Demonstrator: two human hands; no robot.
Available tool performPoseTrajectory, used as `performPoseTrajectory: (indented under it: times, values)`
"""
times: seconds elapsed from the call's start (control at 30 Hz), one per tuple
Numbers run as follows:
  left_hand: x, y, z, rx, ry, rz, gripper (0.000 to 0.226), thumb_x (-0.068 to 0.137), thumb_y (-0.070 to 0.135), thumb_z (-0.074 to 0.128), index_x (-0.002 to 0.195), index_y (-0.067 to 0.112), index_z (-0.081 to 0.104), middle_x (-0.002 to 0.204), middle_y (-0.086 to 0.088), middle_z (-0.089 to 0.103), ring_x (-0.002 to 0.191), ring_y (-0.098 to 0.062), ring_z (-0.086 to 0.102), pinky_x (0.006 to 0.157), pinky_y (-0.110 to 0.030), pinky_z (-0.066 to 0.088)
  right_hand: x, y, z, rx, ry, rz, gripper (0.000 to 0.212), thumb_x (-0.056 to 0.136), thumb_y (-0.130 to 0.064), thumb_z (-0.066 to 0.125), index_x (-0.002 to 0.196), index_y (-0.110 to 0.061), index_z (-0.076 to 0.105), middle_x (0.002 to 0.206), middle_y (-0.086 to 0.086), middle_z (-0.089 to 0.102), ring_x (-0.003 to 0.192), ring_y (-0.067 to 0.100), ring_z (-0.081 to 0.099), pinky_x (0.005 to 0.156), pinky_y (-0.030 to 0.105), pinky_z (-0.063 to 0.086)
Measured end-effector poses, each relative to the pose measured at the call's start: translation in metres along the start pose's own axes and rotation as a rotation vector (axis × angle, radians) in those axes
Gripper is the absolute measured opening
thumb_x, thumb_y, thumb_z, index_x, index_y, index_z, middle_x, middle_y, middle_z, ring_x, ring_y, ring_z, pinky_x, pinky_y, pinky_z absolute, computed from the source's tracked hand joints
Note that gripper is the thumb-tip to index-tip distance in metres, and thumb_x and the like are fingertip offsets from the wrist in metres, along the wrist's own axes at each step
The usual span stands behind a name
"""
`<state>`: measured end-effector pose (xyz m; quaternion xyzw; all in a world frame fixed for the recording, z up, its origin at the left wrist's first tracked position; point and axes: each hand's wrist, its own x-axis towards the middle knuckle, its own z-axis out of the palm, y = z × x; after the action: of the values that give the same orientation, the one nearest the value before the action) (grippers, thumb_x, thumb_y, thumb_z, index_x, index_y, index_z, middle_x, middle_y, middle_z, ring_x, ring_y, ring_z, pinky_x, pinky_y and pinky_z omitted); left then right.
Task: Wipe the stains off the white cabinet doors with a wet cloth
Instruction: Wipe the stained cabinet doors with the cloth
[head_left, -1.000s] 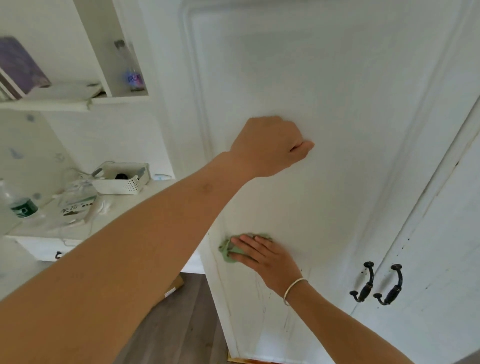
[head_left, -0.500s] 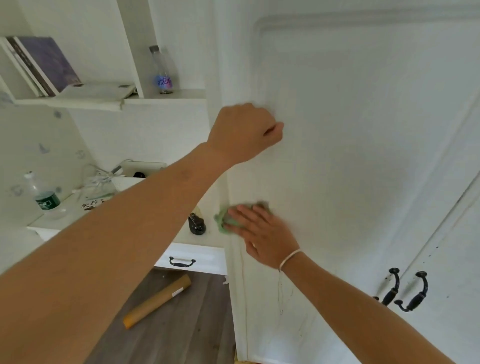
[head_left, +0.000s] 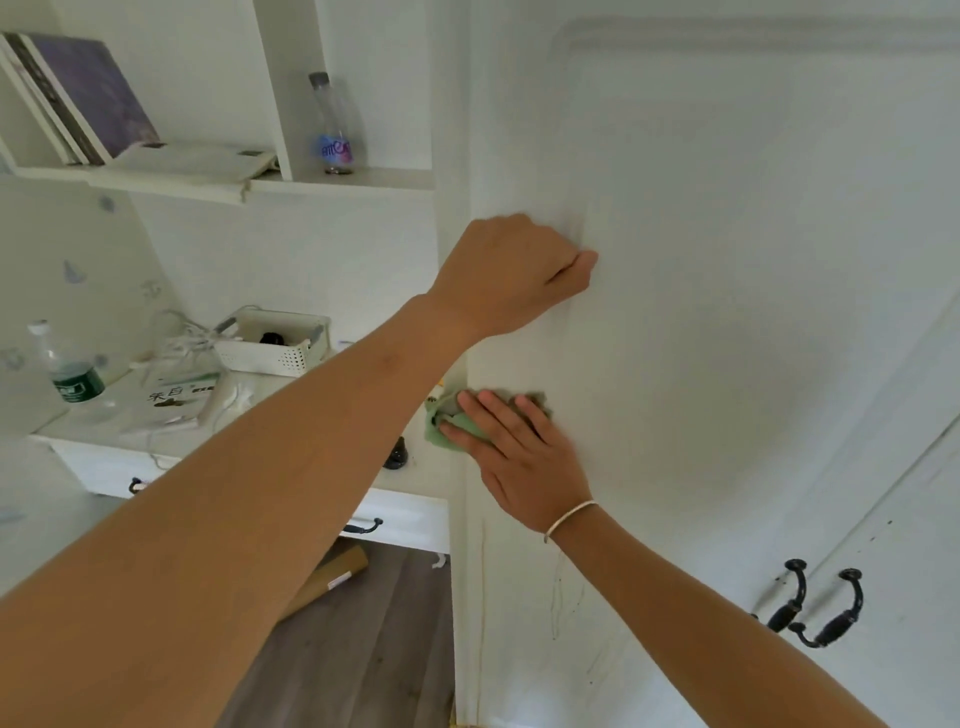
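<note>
**Q:** What does the head camera show?

**A:** It looks forward and down at a tall white cabinet door (head_left: 727, 312) that fills the right of the picture. Both bare arms reach out to it.

**Q:** Where is the cloth?

**A:** A small green cloth (head_left: 440, 432) lies flat against the door's left edge, about halfway up. The right hand (head_left: 524, 462), with a thin bracelet at the wrist, presses it to the wood. Its fingers are straight and spread over the cloth, not curled round it.

**Q:** And the other hand?

**A:** The left hand (head_left: 511, 275) is above, curled into a fist with nothing in it. Its knuckles rest on the door by the raised panel moulding, as if to steady the person.

**Q:** How much of the wiping looks done?

**A:** The broad panel above and to the right of the cloth looks plain white, though whether it has been wiped I cannot tell. Below the right wrist, thin dark drip streaks (head_left: 563, 597) run down the door, with a brownish line along its left edge. To the far right, the neighbouring door (head_left: 924, 545) carries dark specks near the pair of black handles (head_left: 815, 608). I judge that the lower part of this door and the second door are left to clean.

**Q:** Is there only this one view?

**A:** Yes.
</note>
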<state>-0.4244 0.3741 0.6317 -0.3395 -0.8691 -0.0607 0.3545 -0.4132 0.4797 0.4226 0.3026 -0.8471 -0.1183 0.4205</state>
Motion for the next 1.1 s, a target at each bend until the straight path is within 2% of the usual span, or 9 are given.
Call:
performPoseTrajectory:
  times: [0.13,0.23,0.37,0.47,0.6,0.73,0.87,1.0,1.1]
  values:
    - [-0.001,0.000,0.000,0.031,0.033,0.008,0.050,0.096,0.041,0.023,0.058,0.014,0.042,0.058,-0.003,0.059,0.053,-0.023,0.045,0.062,-0.039,0.046,-0.017,-0.016,0.027,-0.114,-0.042,-0.098,0.067,0.087,-0.015,0.050,0.151,-0.026,0.032,0.158,0.000,0.028,0.145,0.017,0.026,0.121,0.038,0.011]
    - [-0.004,-0.002,0.005,0.024,0.009,0.002,0.047,0.099,0.036,0.032,0.058,0.013,0.035,0.055,-0.003,0.048,0.054,-0.022,0.038,0.061,-0.037,0.042,-0.053,-0.042,0.048,-0.127,-0.269,-0.256,0.070,0.083,-0.013,0.056,0.149,-0.026,0.036,0.157,-0.002,0.031,0.144,0.015,0.028,0.123,0.036,0.001]
    - [-0.003,-0.006,0.005,0.041,-0.006,0.026,0.047,0.099,0.034,0.037,0.058,0.013,0.028,0.047,-0.001,0.029,0.053,-0.021,0.032,0.057,-0.030,0.030,-0.080,-0.054,0.059,-0.132,-0.489,-0.375,0.067,0.081,-0.010,0.048,0.146,-0.028,0.041,0.154,-0.006,0.036,0.141,0.012,0.034,0.122,0.036,-0.005]
    - [-0.005,-0.006,0.007,0.037,0.026,0.045,0.045,0.097,0.033,0.039,0.057,0.013,0.031,0.044,0.001,0.023,0.049,-0.021,0.028,0.054,-0.031,0.034,-0.073,-0.041,0.055,-0.133,-0.449,-0.407,0.064,0.083,-0.015,0.052,0.144,-0.029,0.044,0.155,-0.007,0.035,0.142,0.010,0.032,0.123,0.033,-0.002]
    - [-0.006,-0.007,0.007,0.047,0.033,0.046,0.046,0.096,0.034,0.040,0.055,0.013,0.032,0.043,0.001,0.023,0.045,-0.017,0.025,0.053,-0.030,0.033,-0.050,-0.017,0.033,0.003,-0.253,-0.232,0.061,0.091,-0.022,0.048,0.149,-0.033,0.033,0.158,-0.007,0.027,0.145,0.010,0.026,0.119,0.033,0.015]
    - [-0.004,-0.007,0.008,0.061,0.006,0.066,0.050,0.099,0.039,0.040,0.056,0.014,0.036,0.044,0.004,0.027,0.048,-0.017,0.032,0.057,-0.029,0.028,-0.041,-0.013,0.020,0.039,-0.157,-0.092,0.060,0.093,-0.026,0.049,0.150,-0.034,0.031,0.159,-0.006,0.023,0.146,0.012,0.022,0.120,0.036,0.013]
    - [-0.004,-0.007,0.010,0.093,-0.022,0.070,0.053,0.099,0.047,0.035,0.056,0.016,0.035,0.046,0.005,0.031,0.052,-0.015,0.035,0.058,-0.029,0.032,-0.054,-0.016,0.034,0.003,-0.215,-0.154,0.062,0.093,-0.024,0.044,0.152,-0.032,0.026,0.160,-0.004,0.021,0.147,0.015,0.021,0.120,0.037,0.013]
    - [-0.010,-0.007,0.017,0.121,-0.106,0.099,0.053,0.099,0.049,0.031,0.059,0.017,0.040,0.050,0.005,0.037,0.057,-0.019,0.040,0.061,-0.030,0.033,-0.095,-0.022,0.050,-0.066,-0.401,-0.326,0.055,0.086,-0.008,0.040,0.133,-0.031,0.058,0.151,-0.007,0.041,0.140,0.011,0.037,0.122,0.035,0.010]
    - [-0.032,-0.002,0.037,0.163,-0.083,0.178,0.051,0.098,0.047,0.035,0.055,0.020,0.039,0.050,0.000,0.051,0.052,-0.024,0.052,0.054,-0.027,0.028,-0.124,-0.015,0.052,-0.055,-0.460,-0.329,0.054,0.080,-0.005,0.042,0.120,-0.033,0.066,0.147,-0.009,0.046,0.134,0.010,0.044,0.122,0.033,0.008]
